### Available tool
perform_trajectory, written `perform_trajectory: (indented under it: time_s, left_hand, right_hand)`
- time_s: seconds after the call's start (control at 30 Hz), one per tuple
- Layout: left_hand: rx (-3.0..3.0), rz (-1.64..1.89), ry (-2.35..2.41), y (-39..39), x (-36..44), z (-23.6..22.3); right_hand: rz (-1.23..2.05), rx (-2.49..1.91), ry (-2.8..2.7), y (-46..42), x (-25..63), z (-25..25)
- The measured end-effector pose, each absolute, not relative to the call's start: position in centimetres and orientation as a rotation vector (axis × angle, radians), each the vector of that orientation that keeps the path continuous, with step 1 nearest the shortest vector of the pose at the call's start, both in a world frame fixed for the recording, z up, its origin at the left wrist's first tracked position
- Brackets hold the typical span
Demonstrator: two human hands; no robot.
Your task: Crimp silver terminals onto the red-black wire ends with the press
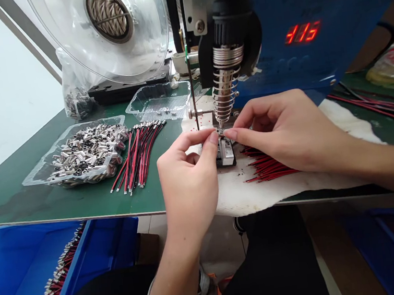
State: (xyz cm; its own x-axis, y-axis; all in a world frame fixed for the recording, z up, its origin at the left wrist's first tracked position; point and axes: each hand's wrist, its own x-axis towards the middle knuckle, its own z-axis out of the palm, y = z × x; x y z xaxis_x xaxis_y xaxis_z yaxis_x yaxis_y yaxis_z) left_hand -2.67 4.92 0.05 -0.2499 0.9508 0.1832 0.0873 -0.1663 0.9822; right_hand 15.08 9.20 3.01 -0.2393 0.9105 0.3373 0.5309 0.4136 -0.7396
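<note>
Head view: metal-capped wires (pixel 56 285) line the blue bin (pixel 13 268), apparently done; loose metal sleeves (pixel 88 149) fill the clear tray (pixel 36 180) beside a wire bundle (pixel 139 157). Left hand (pixel 191 172) and right hand (pixel 285 133) each have thumb and forefinger close together at the metal fixture (pixel 226 154) below the soldering iron (pixel 227 83); what's clamped, I cannot tell. Rightward, red-black wires (pixel 268 169) seemingly remain.

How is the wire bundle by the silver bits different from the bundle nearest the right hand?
The left bundle lies on the green table; the right bundle is on white cloth. The left bundle runs front to back; the right bundle lies sideways, partly hidden by the right hand. Both are red and black.
</note>
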Motion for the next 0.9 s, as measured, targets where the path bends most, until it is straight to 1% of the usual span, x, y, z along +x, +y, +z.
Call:
perform_trajectory:
  time_s: [0.17, 0.5, 0.9]
  left_hand:
    - [1.244, 1.505, 1.372, 5.01, -2.38, 0.47]
    - [1.275, 1.502, 1.397, 4.86, -2.66, 0.18]
    - [1.253, 1.469, 1.385, 4.91, -2.63, 0.37]
  right_hand:
    - [0.644, -1.213, -1.907, 9.15, 15.19, 2.96]
    - [0.520, -1.169, -1.961, 8.78, 15.57, 2.88]
    - [0.578, -1.237, -1.972, 9.07, 16.05, 3.12]
